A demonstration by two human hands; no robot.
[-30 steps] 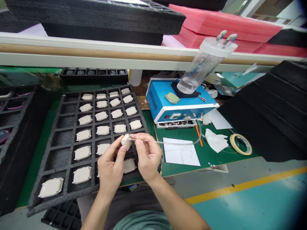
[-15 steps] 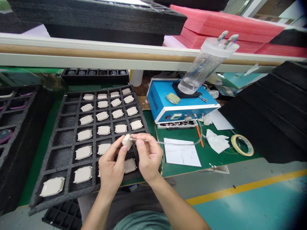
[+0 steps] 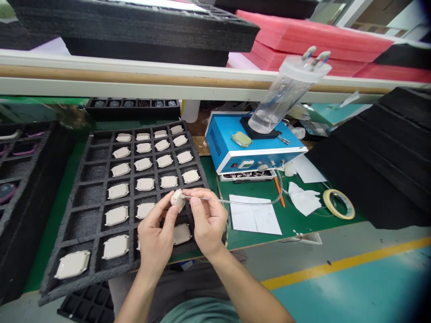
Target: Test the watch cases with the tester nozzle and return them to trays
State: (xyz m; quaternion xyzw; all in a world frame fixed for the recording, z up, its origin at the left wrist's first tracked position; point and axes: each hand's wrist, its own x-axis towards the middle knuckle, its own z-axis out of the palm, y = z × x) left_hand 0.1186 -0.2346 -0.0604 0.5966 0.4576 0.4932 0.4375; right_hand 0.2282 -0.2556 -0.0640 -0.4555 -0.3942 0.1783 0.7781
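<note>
Left hand (image 3: 155,234) pinches a cream case (image 3: 177,201); right hand (image 3: 209,220) apparently grips a clear tube (image 3: 249,203).
They partly block a gridded foam tray (image 3: 85,196); far right, a boxy blue machine (image 3: 222,140) stands.

Teal-and-grey floor (image 3: 377,287) (yellow stripe (image 3: 350,261) between)

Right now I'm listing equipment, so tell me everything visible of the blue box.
The blue box stands upright on the bench, right of the foam tray, apparently painted metal. Its left side has dark vent slots; its front carries a red switch, a small display and metallic fittings. A clear tube runs from the front toward the right hand. On top rest a green case and a black base bearing a clear cylinder. Neither hand touches it.
</note>
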